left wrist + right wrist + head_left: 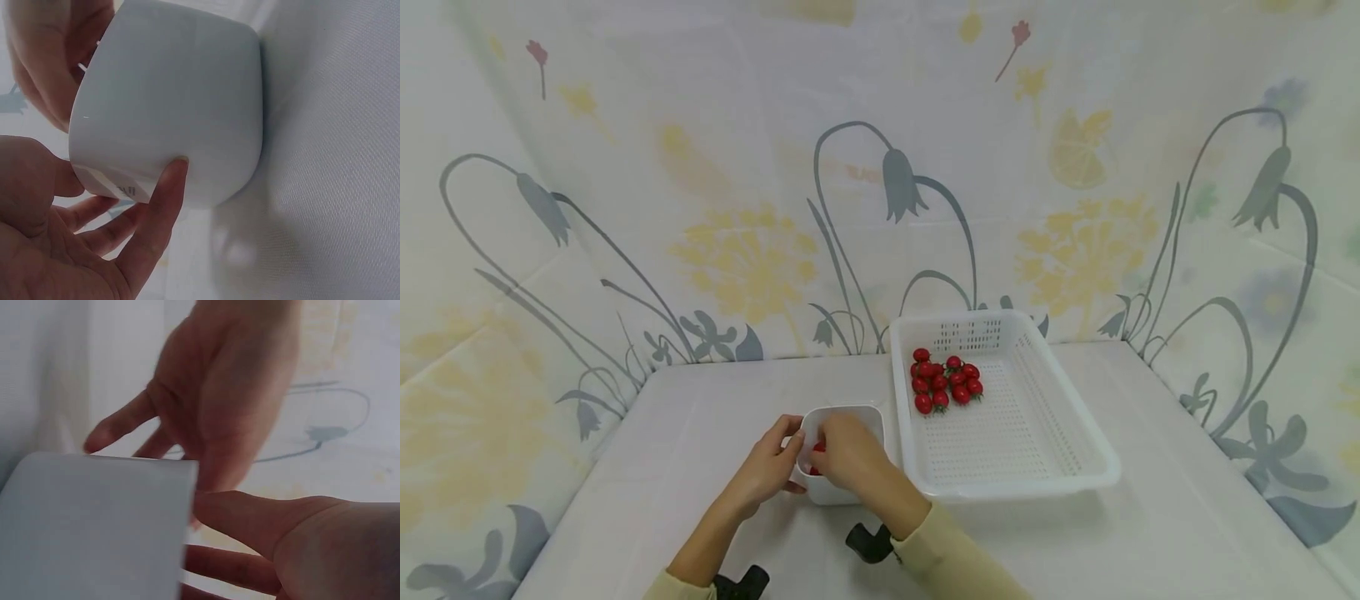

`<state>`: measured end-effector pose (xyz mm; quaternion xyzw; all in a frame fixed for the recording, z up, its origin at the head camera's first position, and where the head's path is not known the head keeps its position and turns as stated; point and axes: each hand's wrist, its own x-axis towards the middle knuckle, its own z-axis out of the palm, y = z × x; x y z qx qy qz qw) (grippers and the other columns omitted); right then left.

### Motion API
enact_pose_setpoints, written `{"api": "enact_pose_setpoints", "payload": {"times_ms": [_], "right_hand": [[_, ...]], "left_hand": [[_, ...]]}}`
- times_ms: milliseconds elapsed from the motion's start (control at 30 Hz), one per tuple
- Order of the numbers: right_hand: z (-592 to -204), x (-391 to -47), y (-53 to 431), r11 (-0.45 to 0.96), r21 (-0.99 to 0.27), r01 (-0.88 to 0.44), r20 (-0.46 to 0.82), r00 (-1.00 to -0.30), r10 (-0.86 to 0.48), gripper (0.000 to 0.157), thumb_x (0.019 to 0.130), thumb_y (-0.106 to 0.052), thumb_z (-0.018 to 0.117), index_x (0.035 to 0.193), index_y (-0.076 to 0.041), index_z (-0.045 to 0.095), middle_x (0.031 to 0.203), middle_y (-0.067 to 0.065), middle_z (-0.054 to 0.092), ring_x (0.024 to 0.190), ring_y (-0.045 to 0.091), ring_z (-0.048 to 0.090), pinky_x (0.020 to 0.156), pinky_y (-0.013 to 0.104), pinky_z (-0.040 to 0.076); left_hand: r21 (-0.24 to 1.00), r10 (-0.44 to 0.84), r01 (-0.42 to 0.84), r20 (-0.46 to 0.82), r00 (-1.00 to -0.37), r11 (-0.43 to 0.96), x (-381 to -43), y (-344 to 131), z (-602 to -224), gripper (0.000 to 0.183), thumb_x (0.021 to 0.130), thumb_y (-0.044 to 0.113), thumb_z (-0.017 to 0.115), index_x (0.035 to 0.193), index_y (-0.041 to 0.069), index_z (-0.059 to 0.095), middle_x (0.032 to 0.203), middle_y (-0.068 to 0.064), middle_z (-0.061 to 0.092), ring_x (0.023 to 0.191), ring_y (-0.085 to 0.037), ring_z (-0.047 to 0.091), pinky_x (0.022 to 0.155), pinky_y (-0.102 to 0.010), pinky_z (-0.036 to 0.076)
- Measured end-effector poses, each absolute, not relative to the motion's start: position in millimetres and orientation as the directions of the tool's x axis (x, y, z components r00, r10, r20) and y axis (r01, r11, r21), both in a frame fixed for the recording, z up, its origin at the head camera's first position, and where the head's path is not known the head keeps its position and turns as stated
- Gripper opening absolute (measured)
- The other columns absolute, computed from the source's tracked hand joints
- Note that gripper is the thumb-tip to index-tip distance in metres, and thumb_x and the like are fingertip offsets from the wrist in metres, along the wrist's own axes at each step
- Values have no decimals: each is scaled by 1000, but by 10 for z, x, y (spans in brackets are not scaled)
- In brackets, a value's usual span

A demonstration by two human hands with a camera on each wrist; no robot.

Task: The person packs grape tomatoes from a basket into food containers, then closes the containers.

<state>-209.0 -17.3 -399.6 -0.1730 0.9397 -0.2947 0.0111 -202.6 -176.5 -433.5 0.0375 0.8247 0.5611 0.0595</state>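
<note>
A small white square container [838, 492] stands on the table, with red cherry tomatoes [817, 454] inside it. My left hand [767, 467] grips its left side; the left wrist view shows the thumb at the rim and the other fingers against the outer wall [169, 94]. Over the rim, my right hand [853, 454] reaches down into the container, close to the tomatoes. The wall hides its fingertips in the right wrist view, where the thumb [237, 515] passes behind the edge. I cannot tell whether the right fingers hold a tomato.
Just right of the container sits a large white perforated basket [1037, 417]. Several cherry tomatoes [940, 382] lie in its far left part. A white cloth covers the table [700, 417], and a flower-printed curtain [880, 167] hangs behind and on both sides.
</note>
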Motion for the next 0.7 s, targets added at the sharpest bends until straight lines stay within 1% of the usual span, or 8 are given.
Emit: {"api": "enact_pose_setpoints", "payload": {"times_ms": [67, 167, 300, 367, 467, 600, 700], "right_hand": [[-3919, -2045, -137, 772, -550, -319, 69, -938, -339, 16, 88, -21, 77, 90, -6, 72, 82, 2, 69, 70, 15, 60, 58, 27, 52], [-3790, -1978, -55, 773, -539, -333, 57, -931, -361, 26, 89, -27, 77, 107, -8, 74, 101, 4, 74, 86, 18, 67, 67, 34, 59], [-3625, -1921, 95, 752, -540, -378, 59, -908, -414, 36, 91, -30, 77, 120, -7, 71, 116, 7, 73, 103, 23, 68, 78, 41, 62], [-3554, -1906, 177, 741, -541, -397, 63, -898, -435, 39, 92, -30, 77, 123, -7, 70, 120, 9, 72, 108, 25, 67, 82, 43, 62], [-3462, -1896, 293, 736, -528, -424, 73, -886, -458, 40, 93, -28, 75, 126, -6, 68, 121, 9, 71, 111, 26, 65, 85, 45, 61], [-3382, -1913, 418, 729, -524, -440, 83, -878, -471, 40, 94, -27, 74, 127, -4, 67, 122, 10, 70, 111, 26, 65, 88, 45, 60], [-3338, -1950, 498, 733, -533, -423, 72, -886, -458, 41, 94, -26, 74, 127, -5, 67, 123, 11, 69, 112, 27, 64, 91, 46, 59]], "left_hand": [[930, 130, -7, -59, -990, 367, -2030, -1766, -4335, 28, 108, 15, 49, 134, 5, 53, 135, -20, 56, 96, -27, 66, 60, -43, 64], [930, 132, -12, -65, -989, 367, -2037, -1771, -4337, 29, 108, 16, 49, 135, 5, 52, 137, -20, 54, 95, -26, 66, 60, -43, 64], [929, 138, -13, -69, -988, 371, -2051, -1775, -4338, 32, 109, 16, 48, 137, 4, 50, 139, -21, 51, 96, -28, 66, 60, -44, 64], [927, 139, -16, -73, -988, 376, -2056, -1777, -4339, 33, 109, 17, 48, 139, 4, 49, 140, -21, 51, 98, -30, 66, 60, -44, 64], [923, 136, -21, -80, -987, 384, -2060, -1778, -4339, 34, 109, 17, 48, 140, 3, 48, 142, -23, 49, 102, -34, 65, 60, -44, 64], [918, 134, -27, -87, -987, 396, -2065, -1774, -4343, 35, 109, 18, 47, 141, 3, 48, 143, -23, 49, 105, -36, 64, 61, -43, 64], [918, 132, -27, -85, -988, 395, -2068, -1764, -4346, 34, 109, 17, 47, 140, 3, 48, 143, -23, 49, 106, -37, 63, 60, -43, 64]]}}
